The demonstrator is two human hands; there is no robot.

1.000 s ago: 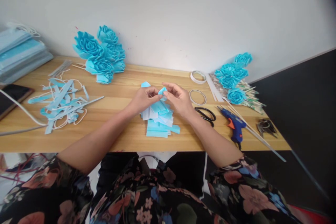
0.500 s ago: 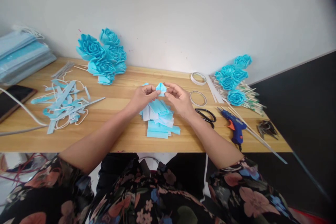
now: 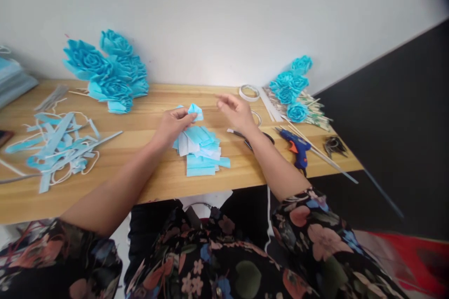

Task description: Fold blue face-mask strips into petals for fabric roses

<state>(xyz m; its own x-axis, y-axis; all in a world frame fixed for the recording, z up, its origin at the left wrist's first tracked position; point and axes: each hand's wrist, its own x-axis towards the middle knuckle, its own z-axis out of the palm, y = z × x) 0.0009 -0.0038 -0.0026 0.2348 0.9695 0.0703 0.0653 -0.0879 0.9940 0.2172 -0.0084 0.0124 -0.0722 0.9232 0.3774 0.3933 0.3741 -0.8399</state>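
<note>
At far left, a stack of face masks [image 3: 16, 83] is cut off by the frame. Next lies a tangle of blue strips [image 3: 59, 135] and white cords on the wooden table [image 3: 157, 103], with large blue flowers [image 3: 114, 70] behind it, against the wall. Centre: the left hand [image 3: 172, 124] pinches a folded blue piece [image 3: 195, 111], pointed at the top, between thumb and fingers, above the far end of a pile of blue and white cut pieces [image 3: 201, 145]. The right hand [image 3: 235, 110], fingers loosely curled and thumb parted from them, is apart from the folded piece. Black-handled scissors [image 3: 239, 133] lie partly behind its wrist; a tape roll [image 3: 249, 98] sits beyond. Right: smaller blue flowers [image 3: 290, 85], a blue glue gun [image 3: 298, 147] and a bundle of sticks [image 3: 318, 114].
</note>
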